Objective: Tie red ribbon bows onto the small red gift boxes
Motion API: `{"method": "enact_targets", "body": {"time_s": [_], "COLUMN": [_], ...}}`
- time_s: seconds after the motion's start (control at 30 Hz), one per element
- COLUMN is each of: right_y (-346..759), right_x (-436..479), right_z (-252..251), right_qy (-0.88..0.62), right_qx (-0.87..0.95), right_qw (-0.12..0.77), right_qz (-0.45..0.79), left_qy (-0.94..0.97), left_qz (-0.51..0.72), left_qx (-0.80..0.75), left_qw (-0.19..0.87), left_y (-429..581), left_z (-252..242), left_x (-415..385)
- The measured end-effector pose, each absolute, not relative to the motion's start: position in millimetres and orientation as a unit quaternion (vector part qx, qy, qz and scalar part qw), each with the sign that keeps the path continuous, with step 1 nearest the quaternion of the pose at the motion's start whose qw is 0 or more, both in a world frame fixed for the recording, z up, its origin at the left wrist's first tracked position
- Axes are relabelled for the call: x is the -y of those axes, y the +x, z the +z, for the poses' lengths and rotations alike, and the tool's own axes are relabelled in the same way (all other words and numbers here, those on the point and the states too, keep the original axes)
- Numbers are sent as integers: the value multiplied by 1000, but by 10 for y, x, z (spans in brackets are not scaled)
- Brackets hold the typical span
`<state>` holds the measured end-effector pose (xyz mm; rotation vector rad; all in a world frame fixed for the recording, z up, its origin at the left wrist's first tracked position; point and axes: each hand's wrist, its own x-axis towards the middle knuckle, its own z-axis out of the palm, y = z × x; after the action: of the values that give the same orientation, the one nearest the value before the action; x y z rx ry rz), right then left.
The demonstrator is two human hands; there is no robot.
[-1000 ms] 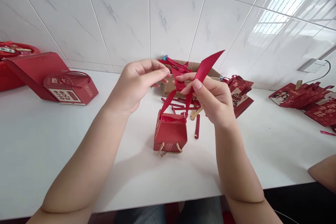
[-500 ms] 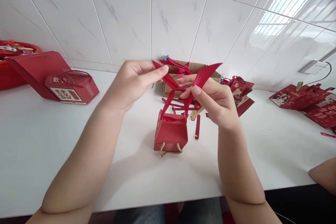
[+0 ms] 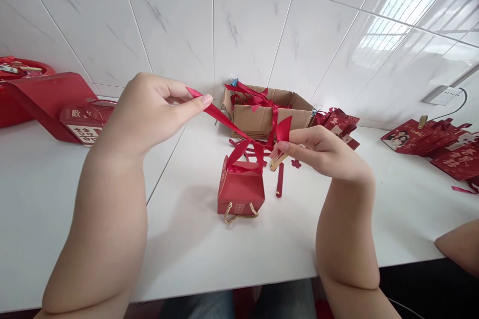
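A small red gift box (image 3: 241,192) with a twisted gold cord handle (image 3: 241,216) stands on the white table. Red ribbon (image 3: 224,118) rises from the box's top, and its two tails cross just above it. My left hand (image 3: 168,104), up and to the left, pinches one tail between thumb and fingers, drawing it into a slanting line. To the right of the box, lower down, my right hand (image 3: 314,149) pinches the other tail, whose end sticks up above the fingers.
Behind the box stands a cardboard carton (image 3: 254,122) of red ribbons; red strips (image 3: 280,180) lie before it. Larger red boxes (image 3: 56,99) stand left, beside a red basin (image 3: 18,104). Red bags (image 3: 422,139) lie right. Another person's arm (image 3: 460,246) rests at the right edge.
My left hand has moved left, pulling its ribbon tail out long. My right hand has shifted right and down, and the ribbon crossing sits lower, closer to the box.
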<state>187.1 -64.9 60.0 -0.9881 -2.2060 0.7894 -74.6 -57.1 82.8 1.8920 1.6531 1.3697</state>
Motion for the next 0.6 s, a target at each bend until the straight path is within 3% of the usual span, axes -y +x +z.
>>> {"method": "enact_targets", "body": {"time_s": [0.43,0.6], "right_y": [2073,2162], "right_x": [657,616], "right_z": [636,627], "right_qy": [-441,-460], "right_qx": [817,807], "right_qw": [201,121], "right_qz": [311,350], "left_qy": [654,677], "left_qz": [294,373], "left_qx": [-689,-592], "left_qw": [110,228], "left_y": [-1050,-1202], "left_z": [760,673], "left_x": [414,294]}}
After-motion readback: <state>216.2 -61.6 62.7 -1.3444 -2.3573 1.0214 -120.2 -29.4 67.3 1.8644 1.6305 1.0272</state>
